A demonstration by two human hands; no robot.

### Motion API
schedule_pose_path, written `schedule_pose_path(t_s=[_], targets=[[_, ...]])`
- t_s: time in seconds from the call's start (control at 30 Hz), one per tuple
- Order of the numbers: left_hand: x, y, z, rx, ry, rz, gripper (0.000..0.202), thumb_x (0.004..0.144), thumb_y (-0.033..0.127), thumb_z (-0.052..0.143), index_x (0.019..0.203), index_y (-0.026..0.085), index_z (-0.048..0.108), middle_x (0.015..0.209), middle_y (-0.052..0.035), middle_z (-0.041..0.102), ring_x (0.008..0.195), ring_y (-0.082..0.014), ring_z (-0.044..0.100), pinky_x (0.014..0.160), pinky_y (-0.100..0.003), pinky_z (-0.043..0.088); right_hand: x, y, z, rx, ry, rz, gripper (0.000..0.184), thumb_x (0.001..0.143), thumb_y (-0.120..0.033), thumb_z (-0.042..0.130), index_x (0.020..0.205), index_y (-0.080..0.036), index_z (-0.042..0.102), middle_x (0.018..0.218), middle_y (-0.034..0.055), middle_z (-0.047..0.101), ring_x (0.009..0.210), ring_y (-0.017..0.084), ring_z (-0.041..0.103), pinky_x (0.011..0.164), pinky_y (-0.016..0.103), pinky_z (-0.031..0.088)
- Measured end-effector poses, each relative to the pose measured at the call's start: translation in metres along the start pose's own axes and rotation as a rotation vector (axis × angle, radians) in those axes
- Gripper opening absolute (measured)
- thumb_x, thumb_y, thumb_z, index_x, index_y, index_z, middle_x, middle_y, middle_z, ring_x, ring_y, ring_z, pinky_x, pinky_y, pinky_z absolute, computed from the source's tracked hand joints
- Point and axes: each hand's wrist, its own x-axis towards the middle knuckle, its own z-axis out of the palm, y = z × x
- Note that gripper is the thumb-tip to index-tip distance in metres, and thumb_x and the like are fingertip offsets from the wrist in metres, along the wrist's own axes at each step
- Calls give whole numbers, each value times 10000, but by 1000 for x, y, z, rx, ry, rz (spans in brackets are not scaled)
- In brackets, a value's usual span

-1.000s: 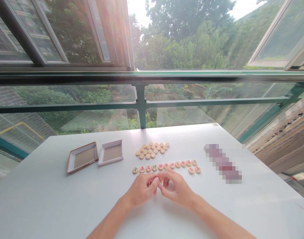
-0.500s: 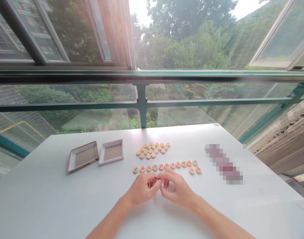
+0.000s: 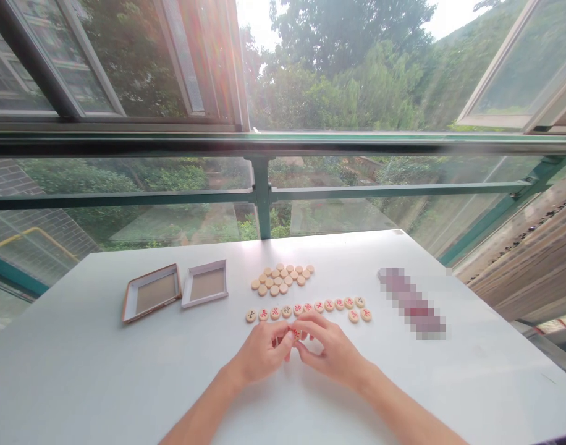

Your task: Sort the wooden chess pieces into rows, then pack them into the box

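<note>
A round wooden Chinese chess piece (image 3: 296,335) with a red character faces me, pinched by my left hand (image 3: 265,346) between thumb and fingers. My right hand (image 3: 332,348) curves around its other side, with fingertips at the piece's top edge and the thumb just below. Just beyond my hands runs a row of face-up pieces (image 3: 287,311) with red or black characters. Two more face-up pieces (image 3: 366,315) sit in front of the row's right end. Behind the row, several blank-side-up pieces (image 3: 274,290) form a close cluster.
Two shallow open box halves, a brown-edged one (image 3: 125,312) and a white one (image 3: 185,303), lie at the left of the white table (image 3: 102,371). A pixelated purplish object (image 3: 410,303) lies at the right. Past the far edge stand a green railing (image 3: 262,204) and windows.
The piece between my hands has turned so its red character shows. My right thumb and fingers have parted slightly. The view has shifted a little; the pieces on the table stay put.
</note>
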Motion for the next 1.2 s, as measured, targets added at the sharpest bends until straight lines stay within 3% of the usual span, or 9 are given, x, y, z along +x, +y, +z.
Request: schedule_pose_path(t_s=[0.2,0.5,0.73,0.93,1.03,1.2], targets=[[0,-5,2,14,12,-7,370,971,368,436,723,165,621,606,18,613,524,-95,473,539,-218,368,0,-2,0,-55,21,-40,309,856,-101,568,1109,-275,601,1047,55,684,833,172,656,733,300,557],[0,-5,2,11,16,-19,290,928,310,479,696,175,588,618,16,647,522,-98,484,541,-218,377,0,2,-9,-131,110,-30,167,877,-142,587,997,-254,615,1008,61,695,907,203,672,794,333,553],[-1,-7,3,48,18,-38,240,915,309,482,761,181,614,616,15,678,518,-105,484,543,-220,380,-11,13,-42,-284,161,-44,174,886,-131,580,1004,-256,605,993,63,693,954,243,654,870,418,524],[-1,-7,2,77,14,-30,276,940,339,469,768,185,621,616,19,669,547,-108,492,569,-224,382,-39,37,-75,-383,318,85,131,908,-181,565,1006,-258,606,1002,72,680,971,259,647,833,410,535],[-1,-6,3,81,16,-28,273,940,338,471,766,187,616,611,22,661,558,-111,502,577,-225,387,-47,44,-76,-400,379,118,103,906,-195,576,989,-250,604,976,71,668,957,258,643,847,405,523],[-1,-4,3,83,20,-31,280,941,349,471,761,185,610,612,23,650,561,-113,514,575,-226,389,-46,44,-68,-436,280,94,120,894,-156,573,966,-248,600,915,41,656,933,243,625,845,395,496]])
